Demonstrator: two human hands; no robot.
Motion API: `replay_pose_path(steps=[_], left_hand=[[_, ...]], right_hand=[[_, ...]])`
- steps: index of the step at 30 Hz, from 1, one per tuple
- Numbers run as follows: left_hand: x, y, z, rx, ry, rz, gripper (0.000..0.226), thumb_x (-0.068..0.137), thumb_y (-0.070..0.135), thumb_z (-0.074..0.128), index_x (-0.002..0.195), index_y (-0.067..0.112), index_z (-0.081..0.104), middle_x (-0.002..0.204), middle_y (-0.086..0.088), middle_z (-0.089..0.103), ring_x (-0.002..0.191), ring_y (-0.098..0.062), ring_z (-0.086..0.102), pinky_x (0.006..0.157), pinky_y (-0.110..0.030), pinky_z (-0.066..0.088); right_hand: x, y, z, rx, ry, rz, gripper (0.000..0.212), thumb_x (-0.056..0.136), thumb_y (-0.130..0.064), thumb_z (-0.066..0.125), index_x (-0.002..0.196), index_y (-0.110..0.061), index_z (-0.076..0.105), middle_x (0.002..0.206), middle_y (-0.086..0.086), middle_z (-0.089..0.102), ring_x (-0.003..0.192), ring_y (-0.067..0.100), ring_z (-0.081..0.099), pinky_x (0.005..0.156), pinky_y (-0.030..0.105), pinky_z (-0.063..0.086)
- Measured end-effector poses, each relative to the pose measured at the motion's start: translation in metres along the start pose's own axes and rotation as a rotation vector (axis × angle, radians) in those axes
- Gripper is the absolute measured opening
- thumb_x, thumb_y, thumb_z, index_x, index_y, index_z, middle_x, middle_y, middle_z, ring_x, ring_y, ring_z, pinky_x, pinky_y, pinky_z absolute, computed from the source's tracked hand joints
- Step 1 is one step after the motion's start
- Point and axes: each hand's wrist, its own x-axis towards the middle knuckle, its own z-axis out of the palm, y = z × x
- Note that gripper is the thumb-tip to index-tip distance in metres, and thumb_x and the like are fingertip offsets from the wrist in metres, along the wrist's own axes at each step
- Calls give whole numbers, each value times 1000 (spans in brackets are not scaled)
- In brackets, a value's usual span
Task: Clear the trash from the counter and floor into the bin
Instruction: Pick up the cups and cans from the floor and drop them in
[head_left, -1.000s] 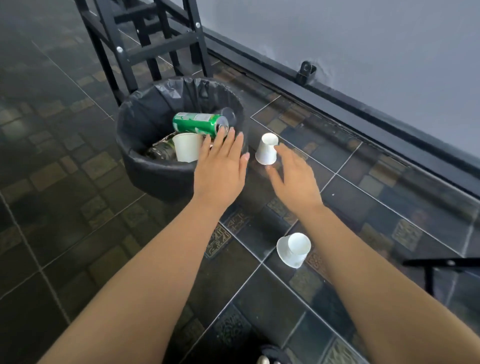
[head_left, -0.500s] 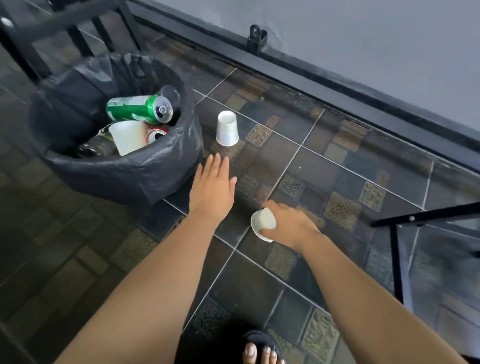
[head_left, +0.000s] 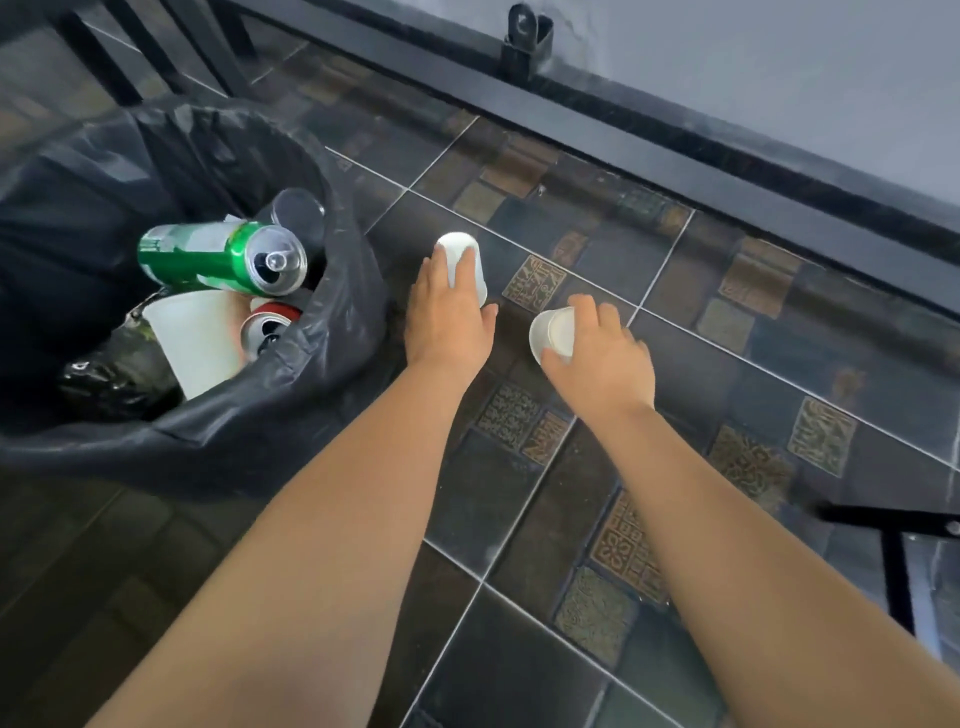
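Note:
A white paper cup (head_left: 461, 260) stands upside down on the dark tiled floor beside the bin. My left hand (head_left: 447, 317) lies over it, fingers wrapped round its sides. My right hand (head_left: 597, 353) grips a second white paper cup (head_left: 553, 332) on its side, its mouth facing left, just above the floor. The bin (head_left: 291, 410) with a black liner stands at the left. It holds a green can (head_left: 218, 257), a red and silver can (head_left: 267, 325), a white cup (head_left: 197, 338) and a dark bottle.
Black metal furniture legs (head_left: 208, 47) stand behind the bin. A black baseboard (head_left: 675, 166) with a door stop (head_left: 527, 36) runs along the grey wall. Another black metal frame (head_left: 893, 540) juts in at the lower right.
My left hand has reached forward from the floor beside the bin onto the upturned cup. My right hand has lifted the other cup and carried it forward.

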Motion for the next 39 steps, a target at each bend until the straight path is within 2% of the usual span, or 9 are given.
replay_pose_path(steps=[4,8,12,15,20,24,30,34,39], left_hand=[[32,3,11,0,-16,-83,69,96,32,58,154,26,22,163,-13,5,149,-34,9,116,-46,28],[52,2,23,45,-80,-102,71,95,32,60,154,32,20,163,-11,-1,149,-37,4,115,-51,27],[53,1,23,-8,2,-95,51,92,17,64,138,25,45,152,-13,28,134,-37,32,101,-46,45],[43,3,20,-21,17,-93,53,86,5,67,132,25,49,142,-12,35,117,-34,43,86,-42,52],[21,11,10,-56,78,-19,57,88,8,66,138,26,45,142,-9,35,118,-31,42,87,-40,49],[1,22,-9,-134,168,-5,62,89,11,66,145,22,40,145,-7,35,122,-29,41,91,-38,46],[-32,45,-55,-198,281,146,62,88,12,70,143,20,43,147,-10,36,129,-29,40,93,-38,50],[-50,58,-104,-275,398,226,58,86,8,70,139,17,47,147,-11,38,128,-32,42,91,-39,49],[-63,49,-163,-326,535,190,56,81,10,76,131,12,49,141,-11,45,125,-32,46,88,-39,52]], right_hand=[[13,3,9,7,-50,-16,71,92,-38,52,153,-26,17,144,6,41,128,31,46,104,50,37],[13,7,17,100,-46,-45,79,91,-34,54,155,-28,9,145,5,37,125,32,48,100,49,42],[14,10,25,143,-45,-44,84,90,-32,57,155,-30,4,137,7,41,119,32,52,96,45,46],[12,13,26,170,-40,-26,83,92,-33,56,155,-31,2,136,8,43,119,32,51,95,46,47],[6,15,19,304,8,93,82,91,-34,61,154,-28,9,139,9,43,124,34,49,100,50,43],[-2,16,5,386,84,175,73,88,-42,66,146,-20,26,141,10,47,122,36,51,97,47,43],[-22,10,-37,450,237,144,71,85,-56,63,138,-22,31,133,6,52,105,32,61,87,48,51],[-35,-3,-76,526,361,113,70,86,-56,62,139,-22,33,132,3,54,95,25,62,83,40,50],[-39,-49,-117,623,483,52,71,85,-57,61,140,-23,33,134,-1,52,102,24,63,88,41,52]])
